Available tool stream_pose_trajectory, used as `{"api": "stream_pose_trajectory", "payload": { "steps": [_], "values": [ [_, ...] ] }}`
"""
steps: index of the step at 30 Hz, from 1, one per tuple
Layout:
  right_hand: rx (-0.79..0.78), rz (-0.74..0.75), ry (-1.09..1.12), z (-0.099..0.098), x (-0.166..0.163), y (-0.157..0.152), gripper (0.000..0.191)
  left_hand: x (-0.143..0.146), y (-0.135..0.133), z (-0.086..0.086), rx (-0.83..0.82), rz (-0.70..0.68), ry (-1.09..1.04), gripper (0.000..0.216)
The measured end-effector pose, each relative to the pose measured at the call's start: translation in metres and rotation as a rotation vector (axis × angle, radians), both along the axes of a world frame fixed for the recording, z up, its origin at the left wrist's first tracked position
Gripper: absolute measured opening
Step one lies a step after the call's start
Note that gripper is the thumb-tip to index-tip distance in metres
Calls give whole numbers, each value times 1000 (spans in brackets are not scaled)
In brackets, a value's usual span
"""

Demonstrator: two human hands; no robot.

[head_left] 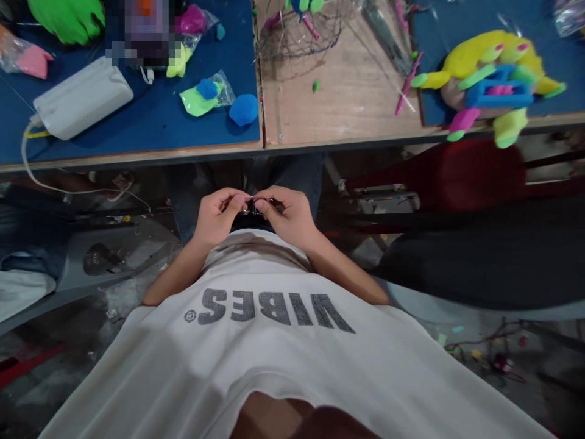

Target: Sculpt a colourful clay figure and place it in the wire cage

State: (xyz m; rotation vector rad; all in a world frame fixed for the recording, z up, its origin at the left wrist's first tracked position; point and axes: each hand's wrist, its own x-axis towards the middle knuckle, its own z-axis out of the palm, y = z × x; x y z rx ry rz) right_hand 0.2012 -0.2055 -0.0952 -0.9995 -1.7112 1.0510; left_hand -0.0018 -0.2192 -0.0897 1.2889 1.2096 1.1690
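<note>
Above my lap, just below the table's front edge, my left hand [218, 214] and my right hand [291, 214] are close together. Each pinches thumb against fingers on a thin bent wire [254, 197]. The wire spans the small gap between my fingertips, and a loop of it hangs beneath. Its ends are hidden in my fingers. On the table ahead stands a mesh of bent wire [301, 52] with bits of coloured clay near it.
A white power adapter [85, 97] with a cable lies on the blue mat. Blue clay [244, 110] and green clay [200, 103] sit near the edge. A yellow clay figure [491, 79] stands right. A red stool [479, 174] is under the table.
</note>
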Motion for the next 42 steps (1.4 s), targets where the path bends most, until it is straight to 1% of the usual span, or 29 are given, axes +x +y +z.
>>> {"api": "stream_pose_trajectory", "payload": {
  "steps": [3, 6, 8, 11, 15, 18, 20, 22, 26, 29, 31, 32, 34, 35, 36, 38, 39, 40, 42],
  "values": [
    [-14, 48, 14, 5, 3, 4, 32, 0, 0, 4, -48, -33, -50, 51],
    [-53, 72, 35, 6, 3, 6, 39, 1, -1, 0, -83, -34, -115, 51],
    [-64, 84, 55, 6, 3, 7, 39, 3, -2, -5, -102, -26, -159, 50],
    [-70, 100, 84, 6, 4, 8, 33, 6, -2, -12, -136, -24, -257, 51],
    [-90, 107, 77, 8, 6, 8, 34, 10, -1, -13, -213, -52, -382, 51],
    [-156, 80, 110, 6, 5, 7, 39, 12, -1, -10, -248, -41, -455, 50],
    [-238, 28, 178, 3, 2, 6, 45, 13, 0, -8, -243, 1, -470, 50],
    [-280, -35, 225, 0, 0, 5, 50, 12, 1, -7, -236, 51, -450, 50],
    [-230, -96, 195, -2, -3, 3, 51, 11, 1, -9, -246, 105, -383, 54],
    [-217, -95, 179, 1, -3, 4, 53, 9, 0, -12, -221, 93, -324, 55],
    [-193, -112, 197, 5, -2, 9, 52, 6, -1, -8, -150, 64, -243, 50],
    [-168, -127, 208, 9, 0, 13, 51, 3, 0, -3, -90, 35, -177, 47],
    [-94, -166, 229, 17, 5, 25, 48, -4, 6, 13, 71, -46, 8, 39],
    [-56, -181, 238, 23, 9, 32, 46, -8, 13, 23, 184, -75, 126, 35],
    [-20, -196, 252, 29, 13, 40, 46, -11, 22, 33, 286, -63, 251, 33],
    [34, -215, 272, 43, 21, 57, 46, -18, 49, 52, 422, 35, 408, 32],
    [49, -219, 269, 49, 25, 65, 47, -20, 64, 60, 455, 76, 450, 35],
    [54, -216, 262, 55, 29, 72, 47, -21, 81, 65, 470, 90, 492, 40],
    [50, -194, 251, 62, 34, 85, 44, -22, 115, 69, 476, 89, 573, 50]
  ]
}}
